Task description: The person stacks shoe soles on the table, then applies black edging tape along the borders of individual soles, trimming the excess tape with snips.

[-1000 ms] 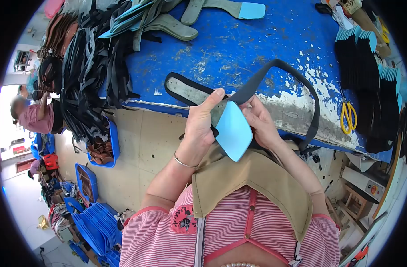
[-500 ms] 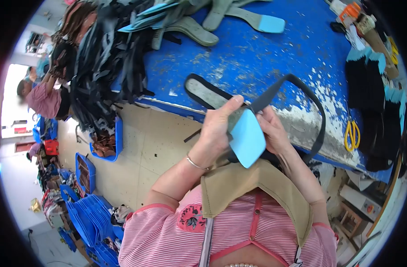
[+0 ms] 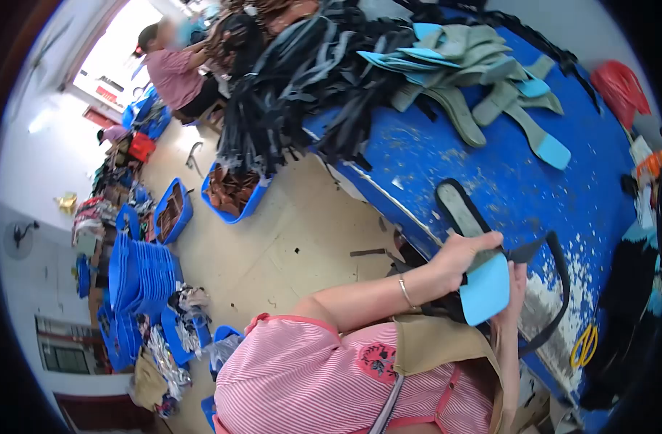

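My left hand [image 3: 457, 262] grips a grey insole with a light-blue heel [image 3: 485, 289] at the near edge of the blue table [image 3: 504, 181]. Its black-edged toe end [image 3: 457, 210] lies out over the tabletop. My right hand [image 3: 517, 289] sits behind the blue heel, fingers closed on the insole and on a dark strap [image 3: 558, 289] that loops out to the right and back under my hands. A thin bracelet is on my left wrist.
A pile of grey and blue insoles [image 3: 468, 65] and a heap of black straps [image 3: 302, 72] lie on the far table. Yellow scissors [image 3: 584, 346] rest at right. Blue trays [image 3: 139, 278] stand on the floor. Another person [image 3: 175, 69] works at upper left.
The view has swung left and down, showing more floor and the other person. Both hands still hold the insole and strap together, now lower right in view.
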